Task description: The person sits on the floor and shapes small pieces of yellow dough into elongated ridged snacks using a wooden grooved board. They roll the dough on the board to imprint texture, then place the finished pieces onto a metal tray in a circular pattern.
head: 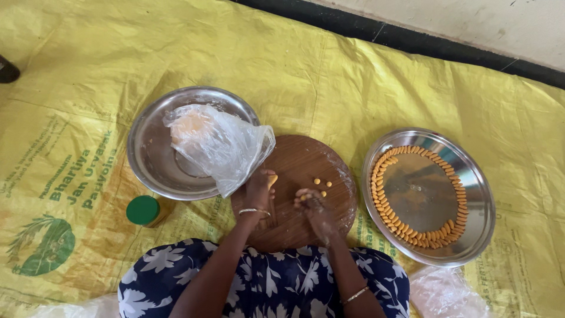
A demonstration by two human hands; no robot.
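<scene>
Resting on a yellow woven sheet [329,76], a round wooden board [300,191] serves as the centre of the scene. Farthest left of the board stands a small jar with a green lid [143,210]. Just left of the board, its rim touching the board's edge, sits a steel plate [150,159] holding a lump of yellow dough in a clear plastic bag [218,141]; the bag's loose end hangs over onto the board. On the board's left part lies the left hand [259,189], fingers curled around a small piece of yellow dough [271,178], a bangle at the wrist. Near the board's middle the right hand [312,203] presses down on the wood, fingertips bunched together over a bit of dough; whether it grips it cannot be told. Just beyond that hand, three small dough balls [321,184] lie loose on the board. Right of the board, close beside it, a second steel plate [471,194] carries a ring of small oval dough pieces [412,232] laid along its inner edge.
</scene>
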